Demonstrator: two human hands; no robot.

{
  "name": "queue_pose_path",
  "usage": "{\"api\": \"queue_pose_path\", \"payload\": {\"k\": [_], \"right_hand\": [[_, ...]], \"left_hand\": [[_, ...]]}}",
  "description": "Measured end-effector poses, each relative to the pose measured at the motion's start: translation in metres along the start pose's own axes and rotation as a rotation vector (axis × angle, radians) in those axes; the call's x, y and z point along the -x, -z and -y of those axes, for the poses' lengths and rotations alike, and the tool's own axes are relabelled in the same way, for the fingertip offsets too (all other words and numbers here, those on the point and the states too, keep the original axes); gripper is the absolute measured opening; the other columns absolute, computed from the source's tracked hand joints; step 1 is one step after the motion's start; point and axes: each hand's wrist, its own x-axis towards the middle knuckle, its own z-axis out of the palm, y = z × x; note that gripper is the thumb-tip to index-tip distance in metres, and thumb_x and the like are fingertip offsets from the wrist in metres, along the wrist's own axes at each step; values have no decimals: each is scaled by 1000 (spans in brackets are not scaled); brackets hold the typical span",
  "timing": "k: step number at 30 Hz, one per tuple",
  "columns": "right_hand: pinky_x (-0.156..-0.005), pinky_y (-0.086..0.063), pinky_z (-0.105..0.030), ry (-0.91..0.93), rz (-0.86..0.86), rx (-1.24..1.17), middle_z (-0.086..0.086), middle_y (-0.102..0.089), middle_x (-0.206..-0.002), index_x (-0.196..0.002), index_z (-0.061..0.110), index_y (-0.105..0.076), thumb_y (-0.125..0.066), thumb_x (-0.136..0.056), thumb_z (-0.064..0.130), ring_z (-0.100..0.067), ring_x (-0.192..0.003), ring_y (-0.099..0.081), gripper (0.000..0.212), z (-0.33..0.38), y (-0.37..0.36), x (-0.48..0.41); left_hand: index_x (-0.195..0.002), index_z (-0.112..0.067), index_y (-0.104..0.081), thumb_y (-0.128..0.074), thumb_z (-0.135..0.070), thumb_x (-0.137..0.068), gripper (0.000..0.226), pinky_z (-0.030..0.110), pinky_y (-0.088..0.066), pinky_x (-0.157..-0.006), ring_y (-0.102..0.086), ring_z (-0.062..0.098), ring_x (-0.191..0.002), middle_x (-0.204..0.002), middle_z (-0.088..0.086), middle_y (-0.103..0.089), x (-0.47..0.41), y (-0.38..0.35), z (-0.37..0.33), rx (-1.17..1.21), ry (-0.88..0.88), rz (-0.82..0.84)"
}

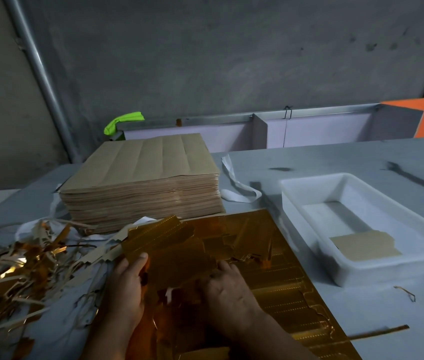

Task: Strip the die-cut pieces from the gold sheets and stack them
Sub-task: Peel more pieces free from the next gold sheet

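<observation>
A gold die-cut sheet [283,289] lies on the grey table in front of me, its near half rumpled and partly torn. My left hand [127,284] grips a loose gold piece [159,237] at the sheet's left edge, thumb on top. My right hand [227,292] lies on the middle of the sheet, fingers curled down onto the gold pieces; I cannot tell whether it pinches one. A white plastic tray [309,229] to the right holds a short stack of stripped pieces [364,246], brown side up.
A tall stack of brown-backed sheets [140,183] stands behind the gold sheet. Gold and brown waste strips [11,268] pile up at the left. A white strap [236,185] lies beside the stack. A loose gold strip [379,333] lies at lower right.
</observation>
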Motion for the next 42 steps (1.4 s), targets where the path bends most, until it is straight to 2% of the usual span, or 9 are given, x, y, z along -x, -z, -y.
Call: {"api": "queue_pose_path", "payload": {"k": [7,12,16,19,23,27,31,38,42], "right_hand": [[-114,-26,-42,95,-62,-166,1,-45,-145,-137,24,-48,-49,-100,41,-21,-137,-32,41,5,7,11],[-113,-30,-38,86,-207,-219,8,-52,-138,-127,25,-60,-43,-96,43,-15,-131,-35,40,3,-4,14],[-116,-21,-32,-50,-187,-335,12,-45,-143,-134,31,-53,-31,-89,68,-12,-134,-28,62,4,-11,8],[-116,-24,-36,-141,-165,-555,24,-44,-137,-134,39,-50,-30,-79,84,-7,-132,-29,75,5,-9,4],[-93,-45,-30,-315,-146,-878,30,-49,-103,-98,40,-58,-34,-74,90,-1,-107,-48,61,7,-3,4],[-51,-40,-9,-477,-193,-1112,10,-59,-74,-82,30,-58,-51,-95,56,5,-55,-56,30,3,1,2],[-63,-56,-27,-538,-218,-1165,2,-71,-86,-89,28,-64,-54,-99,41,-11,-71,-67,19,0,-1,-1],[-68,-53,-31,-582,-255,-1262,5,-72,-86,-93,32,-67,-55,-99,39,-13,-77,-68,15,1,-6,-4],[-85,-58,-41,-627,-260,-1304,5,-73,-91,-95,31,-69,-55,-99,35,-15,-87,-69,15,0,-7,-3]], "left_hand": [[-94,-29,-62,-63,-39,-91,11,37,-45,-63,-60,18,-87,-95,0,-64,-3,-5,3,-69,-56,-38],[-95,-29,-63,-62,-40,-91,12,42,-48,-68,-61,22,-87,-98,4,-65,-1,-5,2,-84,-65,-39],[-125,-23,-57,-63,-42,-90,40,57,-50,-88,-61,33,-104,-117,11,-63,3,-5,1,-83,-41,-36],[-115,-25,-61,-62,-41,-91,29,58,-50,-89,-65,34,-101,-112,11,-67,7,-4,-1,-88,-73,-2],[-104,-26,-65,-62,-38,-92,17,60,-50,-91,-67,32,-98,-104,7,-70,11,-3,-2,-98,-107,51],[-83,-32,-59,-64,-33,-92,10,46,-53,-78,-64,24,-85,-90,4,-68,13,-6,-1,-102,-155,24],[-76,-36,-49,-67,-27,-90,26,33,-47,-58,-60,23,-69,-84,9,-65,16,-7,-1,-89,-179,-17],[-77,-37,-49,-66,-23,-92,26,33,-47,-57,-60,23,-71,-85,8,-65,19,-5,-4,-73,-202,5],[-76,-36,-48,-63,-24,-94,26,33,-47,-59,-60,23,-68,-85,9,-64,20,-6,-4,-64,-195,0]]}}
